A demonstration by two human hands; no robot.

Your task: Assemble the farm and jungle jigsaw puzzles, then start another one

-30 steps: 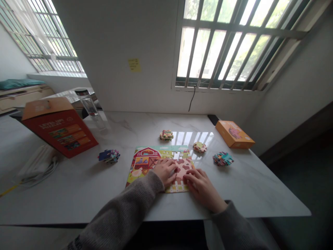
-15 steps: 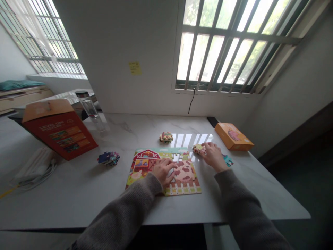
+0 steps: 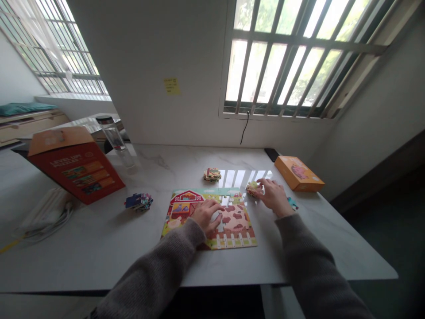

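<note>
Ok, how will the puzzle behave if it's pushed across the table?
The puzzle probably slides easily, lying flat on a glossy table. It looks thin, so it may buckle rather than stay stiff. Gaps by the left hand suggest it could come apart there.

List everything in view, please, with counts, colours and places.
Wall: one, grey, background
Table: one, white, foreground
Puzzle: one, multicoloured, on table
Piece piles: four; dark left of puzzle, tan behind, pale and teal right
Red box: one, red, table's left
Orange box: one, orange, table's right
Flat object: one, black, behind orange box
Bottle: one, clear, beyond red box
Block with cable: one, white, table's left
Note: one, yellow, on wall
Windows: two, bright, left and right
Cord: one, black, below right window
Curtain: one, white, left window
Drawer unit: one, beige, far left
Cloth: one, teal, far left
Sleeves: two, grey, foreground
Left hand: one, on puzzle
Right hand: one, by pale pile
</note>
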